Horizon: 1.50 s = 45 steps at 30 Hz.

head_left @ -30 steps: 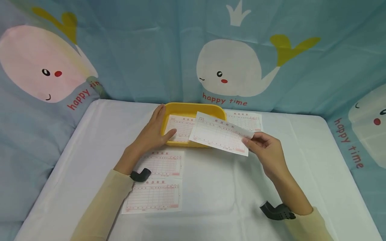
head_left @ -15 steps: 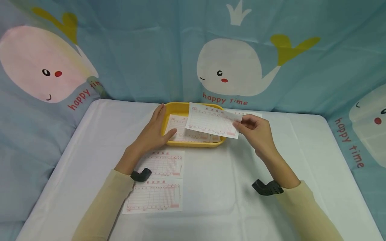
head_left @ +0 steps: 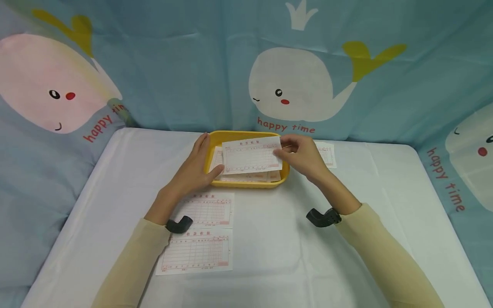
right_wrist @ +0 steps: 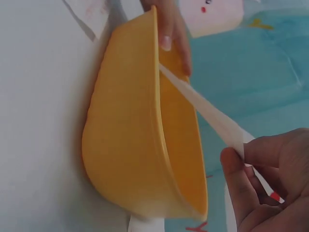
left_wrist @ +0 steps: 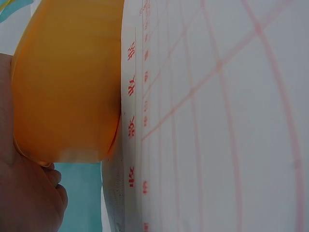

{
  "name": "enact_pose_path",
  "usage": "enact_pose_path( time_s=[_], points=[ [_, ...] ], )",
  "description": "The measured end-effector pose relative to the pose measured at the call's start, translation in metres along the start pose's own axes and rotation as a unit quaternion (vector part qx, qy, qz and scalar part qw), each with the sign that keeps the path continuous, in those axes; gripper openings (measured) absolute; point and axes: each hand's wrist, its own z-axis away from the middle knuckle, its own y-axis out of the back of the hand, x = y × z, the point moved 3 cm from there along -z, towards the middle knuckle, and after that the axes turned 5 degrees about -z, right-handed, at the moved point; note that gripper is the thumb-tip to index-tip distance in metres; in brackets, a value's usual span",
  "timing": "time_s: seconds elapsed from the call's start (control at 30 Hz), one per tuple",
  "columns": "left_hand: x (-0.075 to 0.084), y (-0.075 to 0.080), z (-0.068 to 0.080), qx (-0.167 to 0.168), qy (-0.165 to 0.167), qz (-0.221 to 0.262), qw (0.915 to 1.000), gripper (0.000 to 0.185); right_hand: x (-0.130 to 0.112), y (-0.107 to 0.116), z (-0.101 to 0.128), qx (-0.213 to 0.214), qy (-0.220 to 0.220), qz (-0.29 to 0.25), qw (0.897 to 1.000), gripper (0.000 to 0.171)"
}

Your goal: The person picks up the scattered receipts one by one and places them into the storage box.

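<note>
A yellow tray [head_left: 215, 182] sits at the far middle of the white table, with a form sheet lying inside it. My left hand [head_left: 196, 164] grips the tray's left rim, thumb inside [right_wrist: 166, 29]. My right hand [head_left: 298, 154] pinches the right edge of a white paper form [head_left: 250, 156] printed with a red grid, held just over the tray. In the right wrist view the held form [right_wrist: 212, 116] slants from my fingers [right_wrist: 246, 179] down into the tray [right_wrist: 130, 135]. The left wrist view shows the tray wall [left_wrist: 67, 82] and a form [left_wrist: 217, 121] close up.
Two more forms lie by my left forearm, one [head_left: 208, 208] above the other [head_left: 196, 253]. Another form [head_left: 326, 154] lies right of the tray. A blue whale-print cloth [head_left: 300, 85] hangs behind and beside the table [head_left: 289, 256].
My right hand has carried the form leftward and away from me, from the tray's right front to over the tray. The left hand has kept its grip on the rim.
</note>
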Motion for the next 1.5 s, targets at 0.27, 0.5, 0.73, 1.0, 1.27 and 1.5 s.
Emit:
enact_pose_path(
  time_s=[0.27,0.5,0.73,1.0,1.27,1.5],
  points=[
    [-0.002,-0.001,0.0,0.003,0.003,-0.003,1.0,0.105,-0.006,-0.017,-0.012,-0.043,0.012,0.011,0.999,0.038],
    [-0.001,-0.001,0.0,-0.003,0.007,-0.003,1.0,0.105,-0.009,-0.018,-0.01,-0.031,0.058,0.034,0.997,0.054],
    [-0.001,0.0,0.001,-0.001,0.009,-0.005,0.9999,0.105,-0.014,-0.023,0.004,-0.021,0.123,0.066,0.99,0.058],
    [-0.001,0.0,0.0,-0.003,0.009,-0.008,0.9999,0.105,-0.017,-0.04,0.03,-0.044,0.227,0.139,0.963,0.064],
    [0.001,0.001,-0.001,0.0,0.011,-0.009,0.9999,0.105,-0.017,-0.055,0.061,-0.032,0.305,0.184,0.934,0.06],
    [0.001,-0.001,-0.001,-0.003,0.016,-0.015,0.9998,0.106,-0.016,-0.075,0.088,-0.037,0.336,0.164,0.927,0.061]
  ],
)
